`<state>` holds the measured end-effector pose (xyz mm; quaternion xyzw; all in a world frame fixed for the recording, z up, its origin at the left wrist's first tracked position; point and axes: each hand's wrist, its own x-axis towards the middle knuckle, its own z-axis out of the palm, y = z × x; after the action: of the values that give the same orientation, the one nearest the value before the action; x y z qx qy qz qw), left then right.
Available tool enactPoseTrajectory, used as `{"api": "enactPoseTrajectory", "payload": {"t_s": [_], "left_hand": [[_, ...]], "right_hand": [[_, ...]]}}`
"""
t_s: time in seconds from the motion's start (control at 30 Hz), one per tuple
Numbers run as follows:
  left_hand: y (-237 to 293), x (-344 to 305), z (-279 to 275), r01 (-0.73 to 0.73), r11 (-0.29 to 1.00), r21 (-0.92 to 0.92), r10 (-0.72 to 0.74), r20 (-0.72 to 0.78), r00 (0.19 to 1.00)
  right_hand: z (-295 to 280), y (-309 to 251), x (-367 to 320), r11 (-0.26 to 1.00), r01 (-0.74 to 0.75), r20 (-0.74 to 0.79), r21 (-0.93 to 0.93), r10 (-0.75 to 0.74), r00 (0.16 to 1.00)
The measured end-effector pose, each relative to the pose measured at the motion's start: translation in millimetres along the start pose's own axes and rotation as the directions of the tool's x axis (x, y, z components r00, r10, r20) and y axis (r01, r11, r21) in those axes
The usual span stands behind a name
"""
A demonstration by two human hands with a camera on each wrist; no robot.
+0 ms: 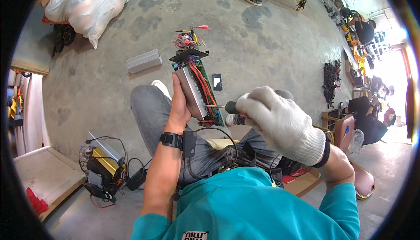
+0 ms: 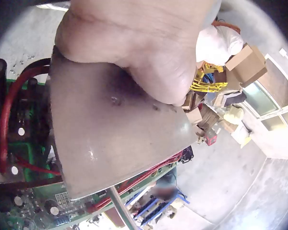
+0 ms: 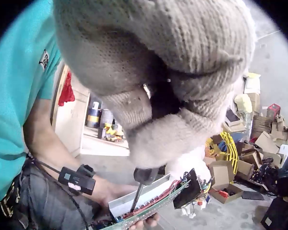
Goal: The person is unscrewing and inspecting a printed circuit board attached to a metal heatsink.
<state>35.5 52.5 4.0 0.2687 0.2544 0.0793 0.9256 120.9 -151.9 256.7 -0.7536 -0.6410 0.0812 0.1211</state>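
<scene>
My bare left hand (image 1: pixel 177 104) grips a circuit board assembly, its palm against the flat grey metal heat sink (image 1: pixel 189 92). Beside the heat sink runs a green circuit board (image 2: pixel 62 211) with red wires (image 1: pixel 203 80) along it. A black end plate (image 1: pixel 189 56) and a bundle of loose coloured leads (image 1: pixel 186 41) stick out at the far end. In a white knit glove, my right hand (image 1: pixel 280 124) holds a screwdriver (image 3: pixel 146 176) by its dark handle. Its metal shaft (image 2: pixel 121 208) reaches in between heat sink and board; the tip is hidden in the left wrist view.
A silver finned metal block (image 1: pixel 144 61) and a small black frame (image 1: pixel 217 82) lie on the concrete floor ahead. At lower left sits another wired unit (image 1: pixel 103 165) beside a low wooden platform (image 1: pixel 48 165). White plastic bags (image 1: pixel 87 8) stand at upper left; people sit at right.
</scene>
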Motion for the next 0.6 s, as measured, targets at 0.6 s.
{"api": "enactPoseTrajectory", "payload": {"t_s": [0.6], "left_hand": [[1.2,0.2,1.0,0.004,1.0,0.003,-0.004,0.015,1.0]], "right_hand": [[-3.5,-0.6,0.5,0.949,-0.304,0.071,0.081,0.299,0.952]]}}
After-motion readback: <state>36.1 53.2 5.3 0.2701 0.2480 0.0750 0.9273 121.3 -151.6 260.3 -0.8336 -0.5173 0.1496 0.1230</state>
